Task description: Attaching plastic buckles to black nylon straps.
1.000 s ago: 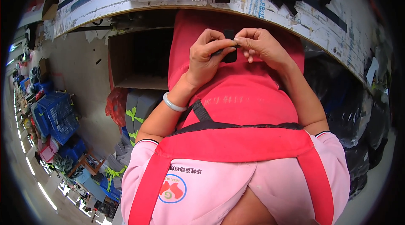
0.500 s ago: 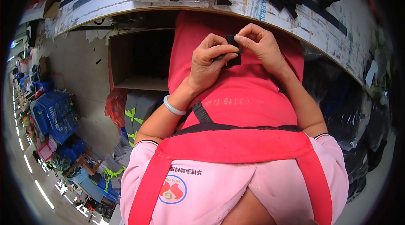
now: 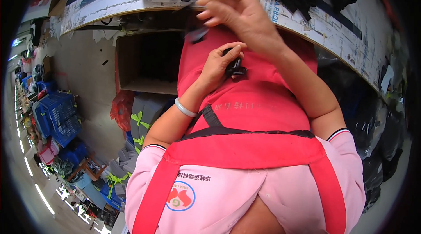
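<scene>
One black plastic piece (image 3: 237,70) pinched in left hand (image 3: 218,63) | right hand (image 3: 245,16), one o'clock from left, blurred, hold unclear | slackened thumb could drop piece

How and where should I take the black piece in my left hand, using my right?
Probably by the lower end of the black piece, pinched with the right hand coming from the right. That end juts out toward your body, while the left hand covers part of the rest from the left. Its finer shape is too small to tell.
</scene>
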Tool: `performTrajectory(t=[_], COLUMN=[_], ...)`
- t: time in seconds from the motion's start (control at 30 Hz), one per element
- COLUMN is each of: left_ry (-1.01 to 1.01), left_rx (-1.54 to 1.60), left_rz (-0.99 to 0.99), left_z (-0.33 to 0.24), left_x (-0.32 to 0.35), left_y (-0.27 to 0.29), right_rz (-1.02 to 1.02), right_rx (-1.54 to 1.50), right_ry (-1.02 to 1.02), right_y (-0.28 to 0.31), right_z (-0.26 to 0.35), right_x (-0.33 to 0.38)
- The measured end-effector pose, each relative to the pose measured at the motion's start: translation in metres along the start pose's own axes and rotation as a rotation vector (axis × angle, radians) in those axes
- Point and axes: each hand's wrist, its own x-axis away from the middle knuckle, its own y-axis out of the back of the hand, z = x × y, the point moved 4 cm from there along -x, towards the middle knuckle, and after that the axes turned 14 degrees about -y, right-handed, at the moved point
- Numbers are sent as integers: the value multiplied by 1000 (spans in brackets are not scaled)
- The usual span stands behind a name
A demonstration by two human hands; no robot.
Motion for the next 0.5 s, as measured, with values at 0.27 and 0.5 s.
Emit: performTrajectory(t=[0.27,0.5], left_ry=[-35,-2], left_rx=[445,453], left_rz=[-73,-76], left_z=[0,0], left_x=[-9,-21], left_y=[18,12], right_rz=[-66,-44], right_rx=[333,680], right_ry=[-273,-51], right_y=[33,38], right_z=[-43,-44], right_x=[47,71])
